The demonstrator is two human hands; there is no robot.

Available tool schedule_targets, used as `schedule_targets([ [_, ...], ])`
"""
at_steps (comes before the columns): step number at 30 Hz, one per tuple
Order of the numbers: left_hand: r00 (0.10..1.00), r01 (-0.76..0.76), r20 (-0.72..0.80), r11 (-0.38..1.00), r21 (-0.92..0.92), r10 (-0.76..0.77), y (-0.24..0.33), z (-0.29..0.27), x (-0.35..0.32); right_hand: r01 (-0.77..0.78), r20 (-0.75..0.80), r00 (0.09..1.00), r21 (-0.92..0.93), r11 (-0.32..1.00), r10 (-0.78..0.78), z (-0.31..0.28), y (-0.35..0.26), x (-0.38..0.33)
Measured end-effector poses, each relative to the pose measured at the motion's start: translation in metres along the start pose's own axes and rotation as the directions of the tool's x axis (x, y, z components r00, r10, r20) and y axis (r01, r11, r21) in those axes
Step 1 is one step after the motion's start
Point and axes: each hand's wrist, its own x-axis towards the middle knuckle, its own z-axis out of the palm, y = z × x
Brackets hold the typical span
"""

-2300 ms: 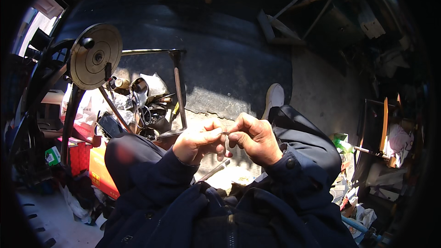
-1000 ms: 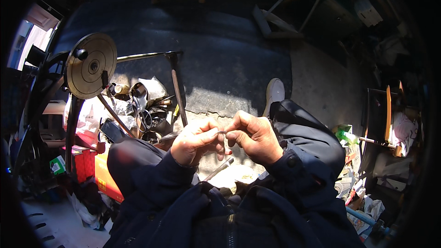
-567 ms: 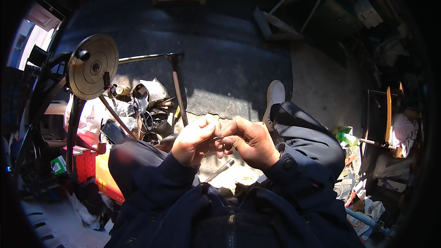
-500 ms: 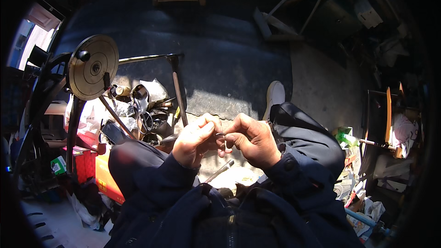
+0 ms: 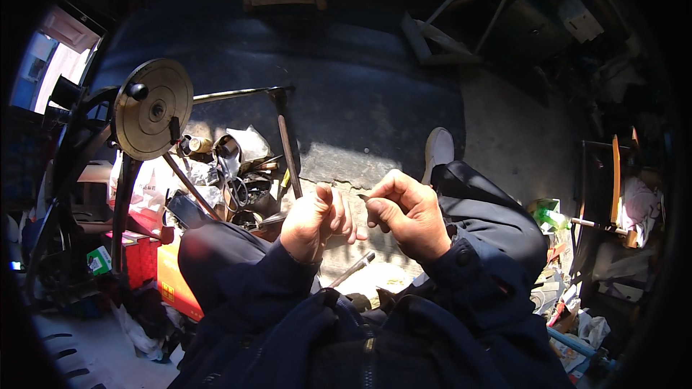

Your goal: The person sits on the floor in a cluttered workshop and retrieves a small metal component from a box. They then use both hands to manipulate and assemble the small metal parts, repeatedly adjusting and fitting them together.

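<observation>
Both my hands are raised over my lap in the sunlight, with a narrow gap between them. My right hand (image 5: 412, 217) pinches a small, thin dark piece (image 5: 364, 197) between thumb and forefinger, its tip toward the other hand; its kind is too small to make out. The thumb of my left hand (image 5: 314, 223) lies against the curled forefinger, and the other fingers bend loosely toward the right. Anything in that pinch is hidden. Below the hands, a rod-like tool (image 5: 353, 269) lies slanted on the sunlit ground.
At the left stands a black-framed machine with a round metal wheel (image 5: 153, 109). Bags and scissors (image 5: 232, 186) lie beneath it, near an orange box (image 5: 177, 281). A wooden stool (image 5: 284, 0) is at the far side; clutter and a green bottle (image 5: 552, 217) sit at the right.
My hands have drawn apart; half a second ago their fingertips met around a thin piece. The small dark piece is now in my right hand's pinch alone. The whole view has shifted slightly.
</observation>
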Motion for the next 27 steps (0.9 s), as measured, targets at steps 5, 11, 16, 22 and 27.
schedule_targets([
  [5, 0.994, -0.095, -0.056, 0.995, -0.012, 0.094, 0.003, 0.011, -0.002, -0.054, 0.000, 0.999, 0.122, 0.991, 0.054, 0.006, -0.006, -0.001],
  [11, 0.974, -0.212, -0.064, 0.974, 0.077, 0.217, 0.007, 0.020, -0.011, -0.038, 0.019, 0.999, 0.104, 0.994, 0.036, 0.016, -0.021, -0.008],
  [16, 0.967, -0.252, -0.053, 0.964, -0.084, 0.249, -0.002, 0.027, -0.032, 0.120, 0.051, 0.991, 0.090, 0.989, -0.125, 0.028, -0.027, -0.027],
  [22, 0.935, -0.351, -0.012, 0.920, -0.174, 0.355, -0.022, 0.028, -0.054, 0.164, -0.024, 0.986, 0.059, 0.985, -0.163, 0.057, -0.014, -0.061],
  [27, 0.936, -0.346, -0.113, 0.930, -0.124, 0.333, -0.034, 0.026, -0.063, 0.179, -0.056, 0.983, 0.097, 0.979, -0.175, 0.071, -0.002, -0.071],
])
